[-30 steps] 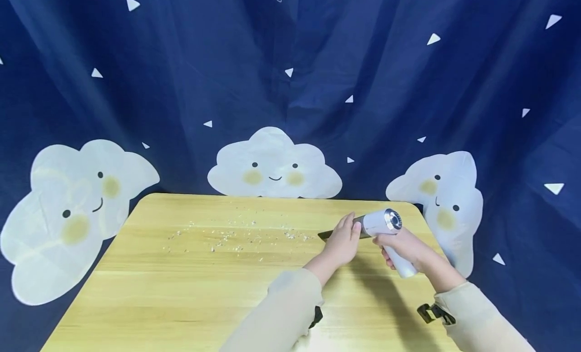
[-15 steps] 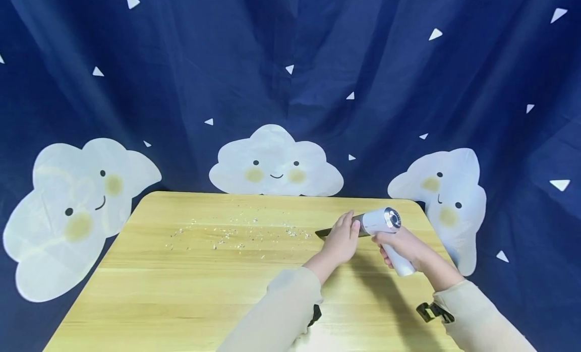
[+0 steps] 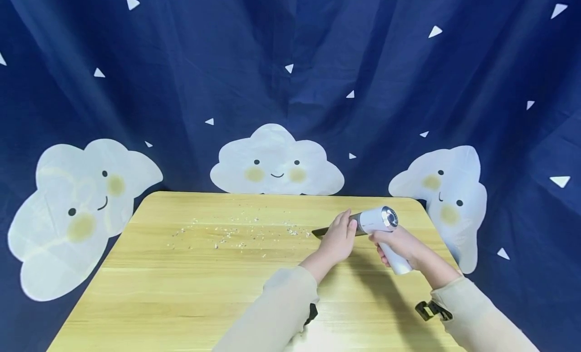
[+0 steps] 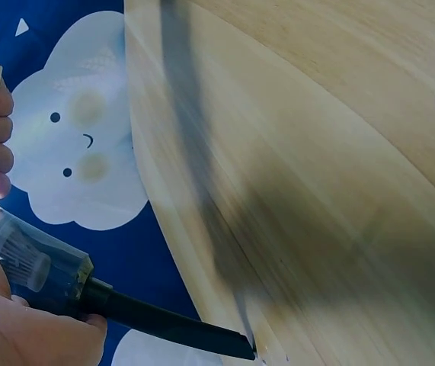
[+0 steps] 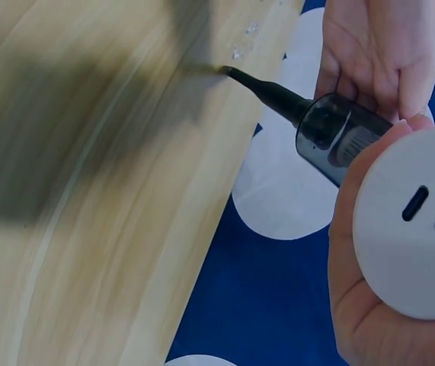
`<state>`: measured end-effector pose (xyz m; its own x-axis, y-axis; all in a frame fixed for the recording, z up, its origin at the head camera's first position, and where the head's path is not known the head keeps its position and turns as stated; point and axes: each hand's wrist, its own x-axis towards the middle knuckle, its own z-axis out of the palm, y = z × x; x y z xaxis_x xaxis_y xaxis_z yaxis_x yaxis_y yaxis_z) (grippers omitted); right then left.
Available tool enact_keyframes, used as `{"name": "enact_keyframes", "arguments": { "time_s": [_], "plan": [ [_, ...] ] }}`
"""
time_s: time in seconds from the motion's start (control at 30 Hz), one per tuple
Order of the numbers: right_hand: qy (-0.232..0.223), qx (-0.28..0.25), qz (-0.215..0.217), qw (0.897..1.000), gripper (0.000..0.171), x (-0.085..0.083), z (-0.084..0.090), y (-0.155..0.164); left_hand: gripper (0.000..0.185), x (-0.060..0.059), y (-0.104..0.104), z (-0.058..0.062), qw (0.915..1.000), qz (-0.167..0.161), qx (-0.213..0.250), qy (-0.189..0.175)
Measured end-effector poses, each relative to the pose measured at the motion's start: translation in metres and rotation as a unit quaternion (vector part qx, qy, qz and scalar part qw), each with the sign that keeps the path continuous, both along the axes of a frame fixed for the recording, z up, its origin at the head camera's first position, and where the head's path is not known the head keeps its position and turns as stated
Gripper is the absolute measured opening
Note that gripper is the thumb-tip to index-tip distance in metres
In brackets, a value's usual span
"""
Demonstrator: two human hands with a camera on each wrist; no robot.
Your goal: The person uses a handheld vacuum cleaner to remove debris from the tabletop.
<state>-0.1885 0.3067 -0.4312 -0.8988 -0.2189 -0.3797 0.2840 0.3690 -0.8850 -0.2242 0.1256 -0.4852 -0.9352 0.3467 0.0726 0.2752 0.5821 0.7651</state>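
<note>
A white handheld vacuum [image 3: 373, 221] with a smoky clear front points left over the right half of the table. Its white handle is gripped by my right hand [image 3: 401, 243], fingers wrapped round it; the round handle end [image 5: 404, 236] fills the lower right of the right wrist view. My left hand [image 3: 337, 242] holds the vacuum's front section, the dust cup [image 4: 38, 255] with its pleated filter showing in the left wrist view. The flat black nozzle [image 5: 270, 95] slants down to the tabletop. Just left of its tip lie small white paper-like bits [image 3: 295, 231].
More bits [image 3: 227, 234] are scattered across the back middle of the wooden table [image 3: 172, 301]. Behind its far edge hangs a dark blue curtain [image 3: 190, 64] with clouds and triangles. A black strap [image 3: 433, 310] sits at the right sleeve.
Both hands and the vacuum have shifted slightly left, bringing the nozzle tip closer to the nearest bits. Both grips stay the same. The head view has moved a little.
</note>
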Motion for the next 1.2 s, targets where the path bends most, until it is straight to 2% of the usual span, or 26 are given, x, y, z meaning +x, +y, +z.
{"name": "enact_keyframes", "arguments": {
  "time_s": [0.4, 0.83, 1.2],
  "plan": [
    [-0.006, -0.008, -0.003, 1.0, 0.022, 0.0, -0.002, -0.005, 0.059, 0.0, -0.005, -0.001, 0.9999, 0.0, -0.008, 0.012],
    [0.0, -0.032, 0.0, 1.0, 0.016, 0.005, -0.007, -0.009, 0.058, 0.002, -0.01, -0.002, 0.9998, -0.001, -0.018, 0.009],
    [0.002, -0.031, -0.028, 0.999, 0.016, 0.005, -0.013, -0.016, 0.057, -0.003, -0.016, -0.004, 0.9995, -0.024, -0.016, 0.014]
  ]
}}
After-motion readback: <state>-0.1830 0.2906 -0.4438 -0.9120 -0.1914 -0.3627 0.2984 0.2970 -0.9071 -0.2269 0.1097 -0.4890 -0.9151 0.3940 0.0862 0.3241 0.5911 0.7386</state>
